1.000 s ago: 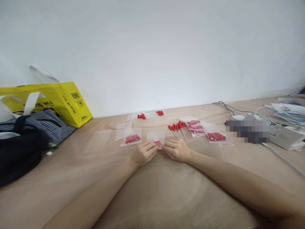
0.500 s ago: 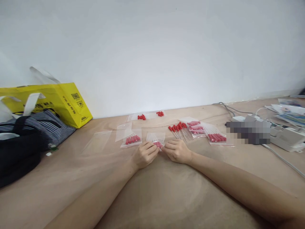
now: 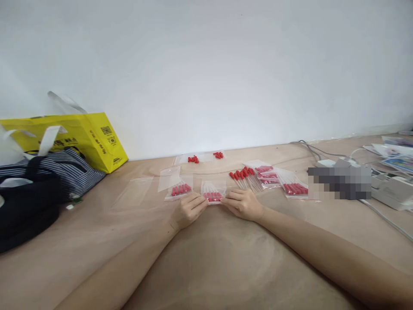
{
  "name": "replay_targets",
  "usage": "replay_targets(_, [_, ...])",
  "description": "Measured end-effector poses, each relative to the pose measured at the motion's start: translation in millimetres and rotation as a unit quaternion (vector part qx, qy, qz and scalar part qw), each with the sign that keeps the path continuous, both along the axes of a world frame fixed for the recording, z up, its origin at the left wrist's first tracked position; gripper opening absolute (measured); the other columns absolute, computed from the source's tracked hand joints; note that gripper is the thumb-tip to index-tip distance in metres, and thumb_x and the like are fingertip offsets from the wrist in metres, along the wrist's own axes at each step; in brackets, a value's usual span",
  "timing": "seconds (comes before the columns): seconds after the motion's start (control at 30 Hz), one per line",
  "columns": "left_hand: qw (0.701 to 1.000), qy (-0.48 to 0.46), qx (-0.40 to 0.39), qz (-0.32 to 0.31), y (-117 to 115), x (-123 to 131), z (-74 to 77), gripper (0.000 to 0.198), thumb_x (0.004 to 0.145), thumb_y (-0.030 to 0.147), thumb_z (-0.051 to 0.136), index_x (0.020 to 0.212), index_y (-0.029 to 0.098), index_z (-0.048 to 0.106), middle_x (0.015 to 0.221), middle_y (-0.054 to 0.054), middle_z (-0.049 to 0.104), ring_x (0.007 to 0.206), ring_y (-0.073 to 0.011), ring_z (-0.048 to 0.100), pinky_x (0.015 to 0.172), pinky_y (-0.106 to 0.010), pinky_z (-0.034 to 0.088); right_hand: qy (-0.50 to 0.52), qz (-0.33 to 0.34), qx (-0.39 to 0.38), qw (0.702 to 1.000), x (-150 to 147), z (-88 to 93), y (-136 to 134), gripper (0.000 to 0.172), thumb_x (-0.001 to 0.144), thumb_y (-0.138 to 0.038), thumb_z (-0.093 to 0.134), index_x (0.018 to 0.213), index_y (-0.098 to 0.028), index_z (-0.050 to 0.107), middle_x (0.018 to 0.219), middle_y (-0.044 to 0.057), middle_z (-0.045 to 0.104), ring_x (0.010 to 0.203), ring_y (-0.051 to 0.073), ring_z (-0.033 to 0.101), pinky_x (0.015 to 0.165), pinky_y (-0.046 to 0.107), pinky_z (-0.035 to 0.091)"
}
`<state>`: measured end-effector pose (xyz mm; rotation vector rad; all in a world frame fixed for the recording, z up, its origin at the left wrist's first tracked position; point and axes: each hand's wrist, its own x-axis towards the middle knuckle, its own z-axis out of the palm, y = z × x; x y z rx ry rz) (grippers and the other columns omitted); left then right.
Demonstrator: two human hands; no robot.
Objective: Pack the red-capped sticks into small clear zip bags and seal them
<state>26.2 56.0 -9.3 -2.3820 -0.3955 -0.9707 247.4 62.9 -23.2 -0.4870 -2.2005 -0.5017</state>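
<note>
A small clear zip bag [image 3: 213,187] with several red-bulbed droppers inside lies flat, its zip edge toward me. My left hand [image 3: 190,210] pinches the near left corner of this bag between thumb and fingers. At the near right corner, my right hand [image 3: 241,205] is closed on the same edge. Just left lies another zip bag of red-bulbed droppers [image 3: 180,189], with a clear bag [image 3: 169,177] overlapping its top. Loose droppers with red bulbs [image 3: 241,173] rest beyond my right hand.
Filled dropper bags [image 3: 295,188] lie on the right, near power adapters [image 3: 392,191] and cables. Red bulbs [image 3: 193,159] lie on a clear bag by the wall. A yellow paper bag [image 3: 109,146] and a striped bag [image 3: 80,165] stand at left. A flat clear bag [image 3: 134,191] lies nearby.
My left hand has slid left along the bag's near edge, so the hands are farther apart and more of the red bulbs shows. The view has shifted slightly.
</note>
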Motion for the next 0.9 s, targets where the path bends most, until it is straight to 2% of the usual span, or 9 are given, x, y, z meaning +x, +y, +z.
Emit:
replay_targets(0.27, [0.999,-0.005,-0.035,-0.002,3,14,0.3,0.008,0.082,0.011,0.049,0.079,0.014,0.057,0.072,-0.004,0.062,0.068,-0.0146,0.056,0.063,-0.028,0.049,-0.019,-0.02,-0.005,1.0,-6,-0.8,-1,0.021,0.081,-0.016,0.042,0.071,-0.017,0.06,0.056,0.0,0.055,0.054,0.009,0.046,0.054,0.022,0.033])
replay_targets(0.5, [0.999,0.032,-0.026,-0.005,2,19,-2.0,0.011,0.082,0.009,0.046,0.08,0.013,0.056,0.076,-0.005,0.062,0.071,-0.0162,0.057,0.064,-0.029,0.048,-0.031,-0.016,-0.019,0.999,-10,-0.2,-4,0.022,0.081,-0.016,0.041,0.069,-0.016,0.059,0.057,0.0,0.054,0.055,0.009,0.043,0.054,0.023,0.03])
replay_targets(0.7, [0.999,0.025,-0.02,0.021,-1,13,1.8,0.011,0.083,0.008,0.046,0.077,0.012,0.055,0.072,-0.006,0.061,0.068,-0.0169,0.055,0.062,-0.031,0.046,-0.037,-0.017,-0.039,0.998,-6,-0.9,-3,0.022,0.08,-0.015,0.04,0.067,-0.016,0.058,0.057,0.0,0.053,0.055,0.01,0.043,0.053,0.023,0.028])
replay_targets(0.9, [0.997,0.033,0.005,0.065,-1,-2,-0.1,0.013,0.084,0.008,0.043,0.082,0.011,0.055,0.074,-0.008,0.06,0.069,-0.0178,0.054,0.062,-0.032,0.045,-0.026,-0.017,-0.071,0.997,-2,-2.0,-1,0.018,0.078,-0.015,0.042,0.069,-0.017,0.058,0.059,0.001,0.054,0.058,0.01,0.044,0.054,0.023,0.029])
